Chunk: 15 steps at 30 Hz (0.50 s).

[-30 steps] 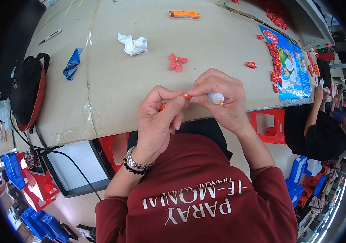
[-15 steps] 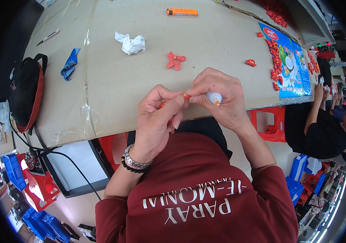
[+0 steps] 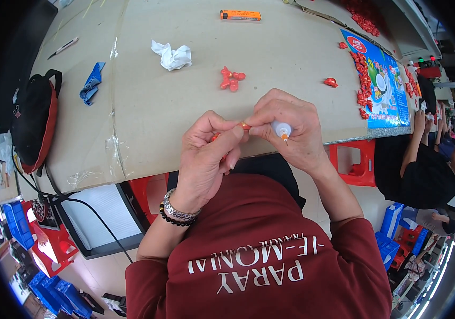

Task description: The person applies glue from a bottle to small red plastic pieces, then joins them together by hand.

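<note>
Worktop (image 3: 153,106) w/ blue sheet (image 3: 398,109) at far R. L hand (image 3: 203,151) & R hand (image 3: 299,130) meet over near edge, both curled nearly closed. Tissue (image 3: 172,56) lies beyond. White bottle (image 3: 280,128), orange tip, gripped in R hand. Red cluster (image 3: 231,78) R of tissue. 1 small red pc (image 3: 246,126) pinched betw. L thumb & finger, R fingertips right at it.

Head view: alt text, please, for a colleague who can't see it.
The left hand and right hand hold a small red piece by the table; the right also grips an orange-tipped white bottle. Beyond lie a red cluster, white tissue and orange object; at right, red pieces line a blue sheet.
</note>
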Tool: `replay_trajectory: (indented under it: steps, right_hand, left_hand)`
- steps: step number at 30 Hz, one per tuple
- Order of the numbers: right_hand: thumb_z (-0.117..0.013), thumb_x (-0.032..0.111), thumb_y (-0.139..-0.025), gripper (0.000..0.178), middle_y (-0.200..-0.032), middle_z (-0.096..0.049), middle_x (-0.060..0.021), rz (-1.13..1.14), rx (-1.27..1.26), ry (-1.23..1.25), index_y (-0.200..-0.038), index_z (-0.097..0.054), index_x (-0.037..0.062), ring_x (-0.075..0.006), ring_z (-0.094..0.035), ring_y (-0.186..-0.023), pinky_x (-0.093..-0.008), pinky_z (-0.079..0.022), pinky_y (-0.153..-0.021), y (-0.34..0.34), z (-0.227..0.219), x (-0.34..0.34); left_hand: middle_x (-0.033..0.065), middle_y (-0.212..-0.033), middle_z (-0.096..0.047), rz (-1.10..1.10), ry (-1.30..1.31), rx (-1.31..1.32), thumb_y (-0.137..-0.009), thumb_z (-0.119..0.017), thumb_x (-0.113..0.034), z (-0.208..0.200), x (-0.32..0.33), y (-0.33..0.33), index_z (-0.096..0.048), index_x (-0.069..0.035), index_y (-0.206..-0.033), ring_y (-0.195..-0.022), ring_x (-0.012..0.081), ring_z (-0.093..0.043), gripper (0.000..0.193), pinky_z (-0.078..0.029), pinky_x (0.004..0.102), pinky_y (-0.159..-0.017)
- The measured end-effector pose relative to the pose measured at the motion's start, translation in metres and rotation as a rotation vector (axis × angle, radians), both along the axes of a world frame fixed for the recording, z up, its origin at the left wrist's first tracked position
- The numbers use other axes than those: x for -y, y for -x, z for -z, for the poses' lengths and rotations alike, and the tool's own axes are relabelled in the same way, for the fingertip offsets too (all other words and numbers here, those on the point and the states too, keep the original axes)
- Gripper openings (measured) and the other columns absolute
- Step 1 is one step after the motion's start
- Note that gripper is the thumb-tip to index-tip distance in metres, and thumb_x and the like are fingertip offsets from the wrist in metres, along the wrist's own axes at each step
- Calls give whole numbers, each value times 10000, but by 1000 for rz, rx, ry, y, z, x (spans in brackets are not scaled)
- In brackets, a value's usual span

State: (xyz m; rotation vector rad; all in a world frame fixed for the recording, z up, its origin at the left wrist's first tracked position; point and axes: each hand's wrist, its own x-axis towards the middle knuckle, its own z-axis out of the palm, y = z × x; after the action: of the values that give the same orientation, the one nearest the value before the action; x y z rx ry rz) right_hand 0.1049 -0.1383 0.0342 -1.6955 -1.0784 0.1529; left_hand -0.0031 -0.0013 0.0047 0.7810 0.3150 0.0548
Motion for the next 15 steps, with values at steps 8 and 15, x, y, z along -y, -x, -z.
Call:
replay_trajectory:
  steps: [8,15]
  right_hand:
    - [-676,-75,-685,113,-704,-602,-76,26,-17,21,-756,-624,-5,-199,-599,-657,-292,-485,-564,-2,-2,1]
    - [-725,-51,-712,138,-764,-601,-33,119,-136,155,-819,-678,22,-119,-563,-710,-245,-436,-623,-2,-4,3]
  left_hand:
    - [78,-838,-648,20,14,10,-901,-607,-66,1,-1,0,-577,-57,-908,-504,47,-466,32,-271,176,-406]
    - [64,-854,-650,29,10,21,-904,-620,-89,-2,-2,2,-581,-40,-987,-511,44,-464,104,-280,174,-409]
